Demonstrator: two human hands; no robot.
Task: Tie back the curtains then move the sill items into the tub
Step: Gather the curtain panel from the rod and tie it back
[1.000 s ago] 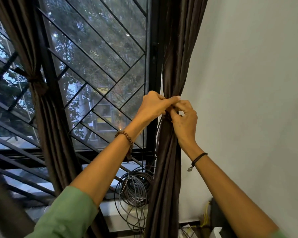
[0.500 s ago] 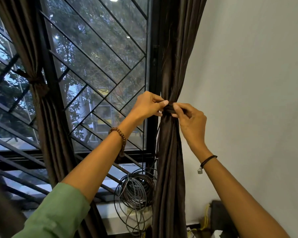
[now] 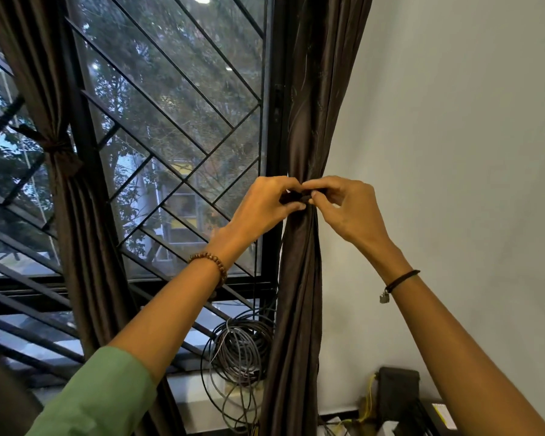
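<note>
Fingers (image 3: 282, 187) of left hand (image 3: 261, 210) and right hand (image 3: 354, 212) pinching tie (image 3: 298, 197) (dark), round gathered curtain (image 3: 299, 309)

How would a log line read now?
step: tying right curtain | left hand: pinches tie-back | right hand: pinches tie-back | left curtain: tied

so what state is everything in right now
tie band, round the right curtain, pinched from both sides
right curtain, bunched, tie not finished
left curtain, tied back
left-hand grip, pinching the tie band
right-hand grip, pinching the tie band
cable coil, on the sill, untouched
</note>
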